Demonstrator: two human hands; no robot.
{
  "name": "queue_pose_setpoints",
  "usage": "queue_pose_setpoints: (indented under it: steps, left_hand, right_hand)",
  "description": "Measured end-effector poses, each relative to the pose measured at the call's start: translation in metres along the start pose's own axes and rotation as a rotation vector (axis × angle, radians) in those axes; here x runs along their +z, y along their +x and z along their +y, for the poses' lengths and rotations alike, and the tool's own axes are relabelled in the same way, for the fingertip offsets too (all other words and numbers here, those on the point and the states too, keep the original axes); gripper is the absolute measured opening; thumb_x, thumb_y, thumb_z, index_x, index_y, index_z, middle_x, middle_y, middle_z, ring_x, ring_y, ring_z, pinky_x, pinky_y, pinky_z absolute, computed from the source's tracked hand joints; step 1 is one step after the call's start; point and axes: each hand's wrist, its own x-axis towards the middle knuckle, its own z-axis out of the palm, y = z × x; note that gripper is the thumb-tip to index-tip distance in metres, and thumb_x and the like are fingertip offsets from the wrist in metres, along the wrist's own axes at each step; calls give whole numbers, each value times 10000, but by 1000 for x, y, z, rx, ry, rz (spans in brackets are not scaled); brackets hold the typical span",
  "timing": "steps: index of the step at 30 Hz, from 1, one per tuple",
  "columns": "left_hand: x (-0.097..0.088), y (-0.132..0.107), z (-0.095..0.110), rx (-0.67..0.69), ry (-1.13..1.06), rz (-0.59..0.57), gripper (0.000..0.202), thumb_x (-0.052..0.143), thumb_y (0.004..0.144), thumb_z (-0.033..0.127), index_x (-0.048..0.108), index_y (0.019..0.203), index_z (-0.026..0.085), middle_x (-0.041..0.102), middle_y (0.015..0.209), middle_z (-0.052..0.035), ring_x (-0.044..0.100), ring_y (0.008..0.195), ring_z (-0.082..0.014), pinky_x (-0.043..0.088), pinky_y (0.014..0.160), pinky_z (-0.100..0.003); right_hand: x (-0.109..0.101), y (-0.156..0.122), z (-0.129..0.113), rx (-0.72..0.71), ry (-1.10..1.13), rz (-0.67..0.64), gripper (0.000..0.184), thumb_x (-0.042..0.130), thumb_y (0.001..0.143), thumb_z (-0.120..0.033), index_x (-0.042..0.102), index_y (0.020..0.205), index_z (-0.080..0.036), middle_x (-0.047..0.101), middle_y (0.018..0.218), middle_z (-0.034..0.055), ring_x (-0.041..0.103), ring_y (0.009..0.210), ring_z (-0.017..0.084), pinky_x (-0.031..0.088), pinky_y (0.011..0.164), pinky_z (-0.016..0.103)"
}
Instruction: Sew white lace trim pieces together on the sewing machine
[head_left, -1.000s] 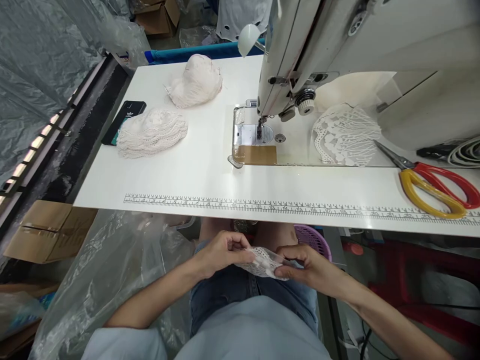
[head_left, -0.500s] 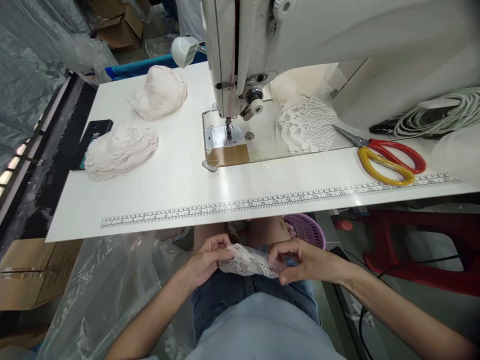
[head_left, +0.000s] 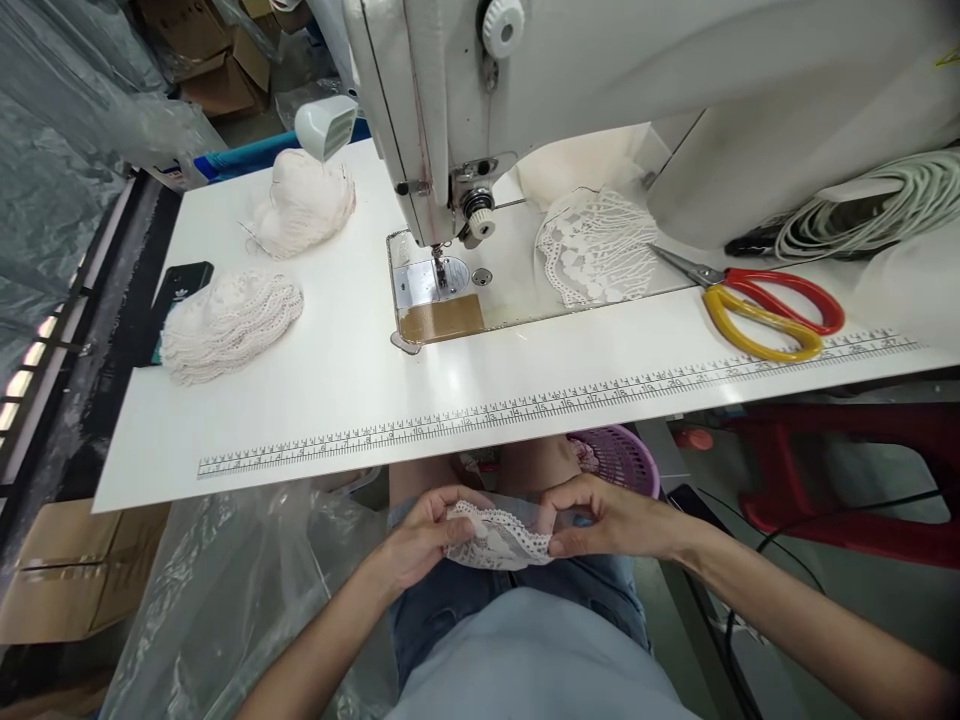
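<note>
Over my lap, below the table's front edge, a white lace piece with a scalloped border (head_left: 501, 540) is stretched between both hands. My left hand (head_left: 429, 535) pinches its left end, thumb on top. At the right end, my right hand (head_left: 592, 518) has thumb and fingers closed on the lace edge. Sheer, see-through fabric shows along the upper side of the lace. A similar lace piece (head_left: 596, 245) lies flat on the sewing machine bed, right of the needle and presser foot (head_left: 440, 270).
A stack of lace (head_left: 232, 325) and a pale bundle with loose threads (head_left: 304, 205) lie on the left of the white table (head_left: 330, 400). A phone (head_left: 176, 290) is partly under the stack. Red-and-yellow scissors (head_left: 765, 310) rest at right. A purple basket (head_left: 634, 460) stands below.
The lace has been spread wider and turned so its scalloped border faces up, with my right hand now gripping its right end. My view has shifted slightly.
</note>
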Motion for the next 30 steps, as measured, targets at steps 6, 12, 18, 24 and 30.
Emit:
queue_pose_setpoints:
  steps: [6,12,18,24,30]
  left_hand:
    - [0,5,-1,-9,-3,72,325,864,480,341,719,684,134,675,643,-32,594,586,-119,439,587,-210]
    - [1,1,-1,-8,22,50,326,862,456,391,724,606,137,674,576,-57,602,550,-140,458,581,-233]
    - [3,0,2,-26,169,-30,344,849,468,418,745,643,141,702,653,-86,629,605,-175,478,622,-258]
    - [6,1,10,-6,239,-1,320,822,541,401,752,719,145,699,661,-69,611,598,-149,454,587,-226]
    - [13,-2,13,-34,229,41,307,822,551,374,749,737,140,705,691,-64,614,629,-143,462,635,-226]
  right_hand:
    - [2,-2,1,20,70,-53,258,729,710,-327,687,892,-149,649,797,17,590,732,133,460,676,232]
    - [1,-2,3,-108,-59,-33,197,705,743,-344,716,762,-148,600,720,13,549,710,127,423,651,234]
    - [-6,-4,3,-100,-107,-100,217,675,772,-360,718,792,-148,609,723,24,560,720,135,427,650,237]
    - [5,7,-4,-122,-98,-41,243,708,737,-367,697,874,-166,612,800,13,573,760,137,433,672,230]
    - [3,6,-9,-73,-146,-49,255,647,790,-394,690,793,-143,607,746,29,555,694,130,420,628,231]
